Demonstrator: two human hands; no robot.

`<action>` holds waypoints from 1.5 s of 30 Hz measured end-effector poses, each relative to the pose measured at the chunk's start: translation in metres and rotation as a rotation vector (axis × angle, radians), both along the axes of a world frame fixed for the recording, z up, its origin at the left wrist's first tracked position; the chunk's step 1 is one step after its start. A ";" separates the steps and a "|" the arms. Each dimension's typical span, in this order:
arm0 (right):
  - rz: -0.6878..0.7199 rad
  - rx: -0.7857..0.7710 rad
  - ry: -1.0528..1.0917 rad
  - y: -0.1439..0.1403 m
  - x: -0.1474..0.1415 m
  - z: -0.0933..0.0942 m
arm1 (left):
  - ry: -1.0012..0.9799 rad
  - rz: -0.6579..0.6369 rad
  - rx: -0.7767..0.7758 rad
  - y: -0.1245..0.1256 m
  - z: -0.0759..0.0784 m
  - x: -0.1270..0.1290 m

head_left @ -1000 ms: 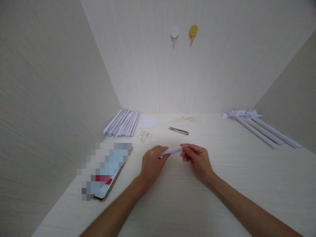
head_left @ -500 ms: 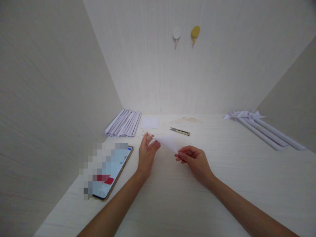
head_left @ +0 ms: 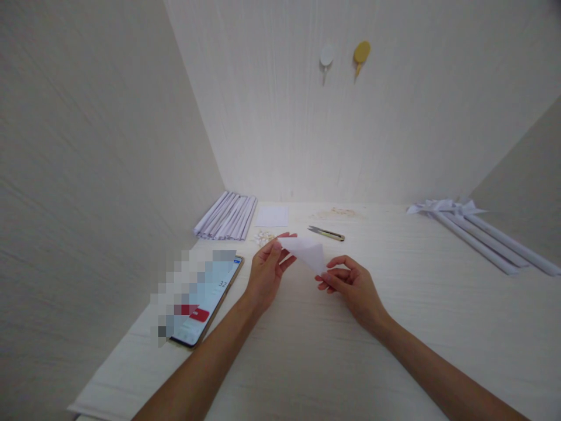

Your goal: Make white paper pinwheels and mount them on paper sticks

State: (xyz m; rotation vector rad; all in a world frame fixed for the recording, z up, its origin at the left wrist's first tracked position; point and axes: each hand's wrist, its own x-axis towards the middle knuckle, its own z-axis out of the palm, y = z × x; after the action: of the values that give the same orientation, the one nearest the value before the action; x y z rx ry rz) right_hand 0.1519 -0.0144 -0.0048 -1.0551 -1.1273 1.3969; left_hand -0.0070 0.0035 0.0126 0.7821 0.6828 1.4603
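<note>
Your left hand (head_left: pixel 267 266) and right hand (head_left: pixel 350 286) share one small white paper sheet (head_left: pixel 307 250), held just above the worktop (head_left: pixel 394 327) near its middle. Your left fingers are closed lightly on the sheet's far-left corner; your right thumb and fingers pinch its near-right corner. The sheet hangs flat between them, tilted, with no roll or fold that I can make out.

As for progress, judging by how things lie: on the far right rest several long paper sticks with bow-like ends (head_left: pixel 473 231), which look like finished pieces. On the far left lies a stack of plain rolled paper tubes (head_left: pixel 228 216), apparently not yet dressed. So some pieces seem done and a good many remain, and the sheet in your hands looks to be at an early stage of shaping.

Just beyond your left hand sits a little heap of small pale bits (head_left: pixel 263 237), and beyond that a flat white paper square (head_left: pixel 272 216). The thread snips (head_left: pixel 326 233) lie untouched, just past the sheet. A phone (head_left: pixel 205 301) rests at your near left.
</note>
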 end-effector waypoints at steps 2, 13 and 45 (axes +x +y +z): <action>0.013 -0.010 -0.009 0.000 0.000 0.001 | 0.003 -0.003 0.020 0.000 0.001 -0.002; 0.014 -0.059 -0.061 -0.001 -0.003 0.000 | -0.073 0.018 -0.026 0.002 0.004 -0.001; 0.082 -0.055 -0.133 -0.001 -0.008 0.000 | -0.115 0.175 -0.255 0.001 0.001 0.000</action>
State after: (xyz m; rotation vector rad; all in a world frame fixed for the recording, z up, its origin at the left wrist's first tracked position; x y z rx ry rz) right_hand 0.1442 -0.0154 -0.0052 -1.1665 -1.2464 1.4469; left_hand -0.0065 0.0043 0.0139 0.4467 0.8461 1.5257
